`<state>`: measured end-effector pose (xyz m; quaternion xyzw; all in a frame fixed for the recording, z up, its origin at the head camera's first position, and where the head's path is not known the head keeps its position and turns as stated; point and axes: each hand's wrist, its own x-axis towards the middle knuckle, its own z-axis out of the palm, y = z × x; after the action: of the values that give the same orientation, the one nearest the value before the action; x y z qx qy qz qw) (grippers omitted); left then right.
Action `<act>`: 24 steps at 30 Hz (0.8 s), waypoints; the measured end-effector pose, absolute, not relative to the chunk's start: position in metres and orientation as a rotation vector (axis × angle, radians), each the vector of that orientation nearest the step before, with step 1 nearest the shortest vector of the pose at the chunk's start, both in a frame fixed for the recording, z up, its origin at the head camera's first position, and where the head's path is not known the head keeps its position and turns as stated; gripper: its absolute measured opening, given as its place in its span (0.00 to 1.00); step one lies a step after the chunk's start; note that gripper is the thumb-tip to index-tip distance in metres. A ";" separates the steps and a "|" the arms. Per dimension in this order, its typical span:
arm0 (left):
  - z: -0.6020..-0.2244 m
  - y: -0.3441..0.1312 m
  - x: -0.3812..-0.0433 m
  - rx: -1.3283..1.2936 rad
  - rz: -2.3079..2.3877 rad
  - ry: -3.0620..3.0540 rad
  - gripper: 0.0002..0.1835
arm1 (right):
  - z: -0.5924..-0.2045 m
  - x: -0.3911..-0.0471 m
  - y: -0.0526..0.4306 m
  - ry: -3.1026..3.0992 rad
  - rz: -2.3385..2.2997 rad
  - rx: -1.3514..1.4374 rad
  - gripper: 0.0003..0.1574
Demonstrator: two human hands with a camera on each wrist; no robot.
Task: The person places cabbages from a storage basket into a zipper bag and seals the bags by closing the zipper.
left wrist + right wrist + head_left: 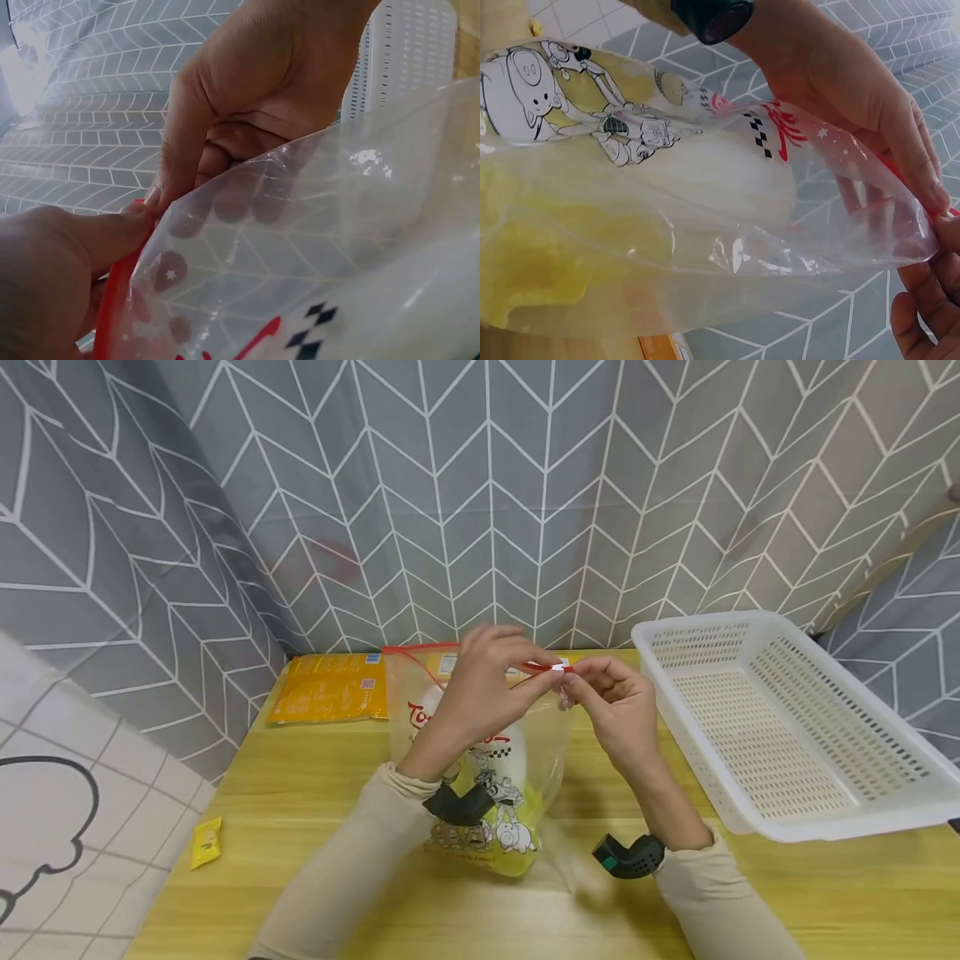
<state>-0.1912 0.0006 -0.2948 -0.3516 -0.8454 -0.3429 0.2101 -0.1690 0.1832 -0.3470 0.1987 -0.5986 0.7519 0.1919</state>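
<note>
A clear zip bag (551,760) with a red zip strip and cartoon print stands upright above the table, a white and yellow thing showing inside. My left hand (491,681) pinches the red strip (120,292) between thumb and fingers near the bag's right top corner. Right beside it, my right hand (622,710) grips the corner end of that strip with thumb and forefinger. Both hands' fingertips nearly meet there. In the right wrist view the bag's side (667,232) bulges below the left hand (847,90).
A white perforated basket (750,793) stands at the right of the wooden table (300,802). An orange packet (330,689) lies behind the bag on the left. Near the left edge is a small yellow packet (206,842). A grey patterned curtain (480,510) hangs behind.
</note>
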 end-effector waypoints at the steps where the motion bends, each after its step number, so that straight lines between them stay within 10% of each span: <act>1: -0.296 0.001 -0.192 -0.998 -0.954 -2.338 0.09 | -0.347 -0.169 0.183 -1.692 2.101 0.559 0.07; 24: -0.291 -0.004 -0.187 -1.134 -0.863 -2.233 0.06 | -0.340 -0.163 0.189 -1.802 1.826 0.723 0.03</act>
<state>-0.1875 -0.0044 -0.2909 -0.4151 -0.8175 -0.3161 0.2438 -0.1631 0.1885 -0.3399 0.2635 -0.6571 0.6658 0.2356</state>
